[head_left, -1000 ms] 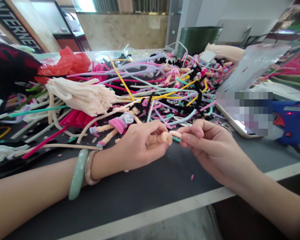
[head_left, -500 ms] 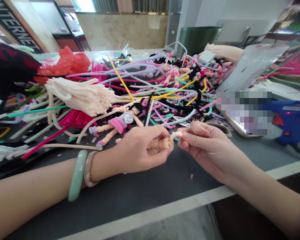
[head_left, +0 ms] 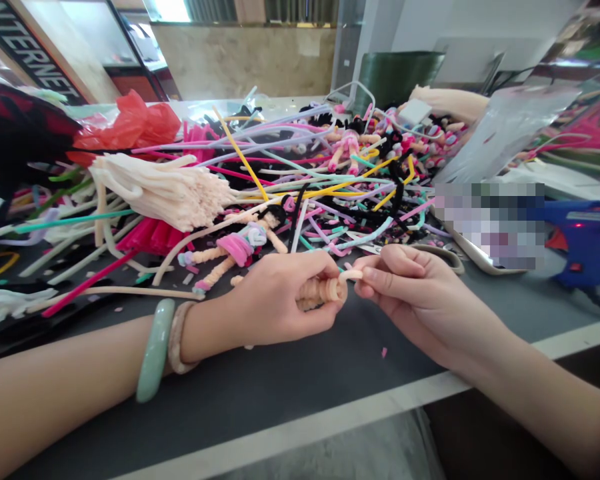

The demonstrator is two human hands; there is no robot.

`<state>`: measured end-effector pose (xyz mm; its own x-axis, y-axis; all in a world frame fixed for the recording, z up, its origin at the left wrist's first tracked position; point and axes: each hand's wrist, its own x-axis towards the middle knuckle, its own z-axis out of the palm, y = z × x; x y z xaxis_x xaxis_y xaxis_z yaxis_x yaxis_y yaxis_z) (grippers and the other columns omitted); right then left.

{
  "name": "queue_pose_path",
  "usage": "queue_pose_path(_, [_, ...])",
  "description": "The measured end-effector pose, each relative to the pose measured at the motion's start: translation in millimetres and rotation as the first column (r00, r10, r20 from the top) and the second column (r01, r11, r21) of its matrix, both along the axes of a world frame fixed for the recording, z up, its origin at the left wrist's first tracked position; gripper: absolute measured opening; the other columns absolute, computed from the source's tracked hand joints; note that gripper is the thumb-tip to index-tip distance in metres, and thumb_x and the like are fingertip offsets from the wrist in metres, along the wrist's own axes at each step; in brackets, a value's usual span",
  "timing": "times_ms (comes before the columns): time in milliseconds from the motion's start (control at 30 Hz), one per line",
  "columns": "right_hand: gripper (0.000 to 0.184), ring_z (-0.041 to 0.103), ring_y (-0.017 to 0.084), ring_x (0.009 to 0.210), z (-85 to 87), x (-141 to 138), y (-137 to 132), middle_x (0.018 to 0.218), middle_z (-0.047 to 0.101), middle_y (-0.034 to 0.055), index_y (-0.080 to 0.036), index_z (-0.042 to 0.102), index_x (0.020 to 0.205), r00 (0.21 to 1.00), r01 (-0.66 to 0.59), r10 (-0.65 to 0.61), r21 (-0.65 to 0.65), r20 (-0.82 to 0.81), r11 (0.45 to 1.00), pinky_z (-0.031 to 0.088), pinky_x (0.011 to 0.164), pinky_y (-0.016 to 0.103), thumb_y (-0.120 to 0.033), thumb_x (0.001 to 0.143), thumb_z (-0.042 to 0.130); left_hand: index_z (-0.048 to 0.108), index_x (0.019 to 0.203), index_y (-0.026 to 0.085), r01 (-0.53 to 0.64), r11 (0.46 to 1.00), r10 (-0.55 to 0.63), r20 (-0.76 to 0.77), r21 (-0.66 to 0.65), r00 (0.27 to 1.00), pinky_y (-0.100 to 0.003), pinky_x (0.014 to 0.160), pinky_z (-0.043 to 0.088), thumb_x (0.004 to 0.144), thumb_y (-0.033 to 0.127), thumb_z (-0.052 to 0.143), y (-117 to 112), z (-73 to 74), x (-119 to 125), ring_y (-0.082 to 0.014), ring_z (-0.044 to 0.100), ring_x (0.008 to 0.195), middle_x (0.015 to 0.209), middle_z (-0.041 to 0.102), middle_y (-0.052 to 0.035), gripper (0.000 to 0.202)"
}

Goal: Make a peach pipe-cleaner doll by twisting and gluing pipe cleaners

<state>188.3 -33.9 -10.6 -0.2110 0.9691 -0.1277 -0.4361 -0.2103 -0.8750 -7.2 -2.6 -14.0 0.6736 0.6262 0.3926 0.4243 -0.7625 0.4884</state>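
My left hand [head_left: 285, 297] is closed round a coil of beige pipe cleaner [head_left: 321, 291], wound in tight rings with its round end facing right. From that end a short free tail [head_left: 351, 274] curves out. My right hand [head_left: 410, 283] pinches this tail between thumb and forefinger, a little apart from the left hand. Just behind my left hand lies a pipe-cleaner doll [head_left: 240, 248] with a pink body and beige coiled limbs. The far end of the coil is hidden in my left palm.
Behind the hands spreads a heap of coloured pipe cleaners [head_left: 325, 193], with a cream bundle [head_left: 165, 193] at left. Scissors [head_left: 367, 245] lie partly covered behind my right hand. A blue glue gun [head_left: 587, 247] and a blurred-out phone-like object [head_left: 485, 260] sit at right.
The pipe cleaner's tail has straightened slightly and lies lower between the hands. Both hands have otherwise stayed almost in place.
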Motion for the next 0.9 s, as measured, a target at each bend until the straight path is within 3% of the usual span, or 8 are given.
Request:
queue_pose_path(500, [0.052, 0.06, 0.011, 0.065, 2.8, 1.3, -6.4, 0.082, 0.072, 0.0005, -0.019, 0.027, 0.053, 0.967, -0.116, 0.078, 0.146, 0.244, 0.982, 0.051, 0.065, 0.024, -0.015, 0.079, 0.071, 0.064, 0.09, 0.013, -0.032, 0.999, 0.032, -0.004, -0.007, 0.999, -0.02, 0.06, 0.043, 0.077, 0.019, 0.063, 0.5, 2.0, -0.1, -0.0086, 0.058, 0.063, 0.075, 0.066, 0.0023, 0.014])
queue_pose_path(900, [0.041, 0.066, 0.01, 0.068, 7.5, 0.9, -11.2, 0.079, 0.074, 0.0009, -0.019, 0.037, 0.056, 0.856, -0.126, -0.091, 0.377, 0.508, 0.918, 0.053, 0.064, 0.019, -0.013, 0.081, 0.068, 0.059, 0.097, 0.014, -0.075, 0.996, 0.074, 0.014, 0.04, 0.997, -0.019, 0.062, 0.047, 0.073, 0.017, 0.065, 1.3, 1.1, -0.1, -0.01, 0.063, 0.069, 0.083, 0.069, 0.0005, 0.025])
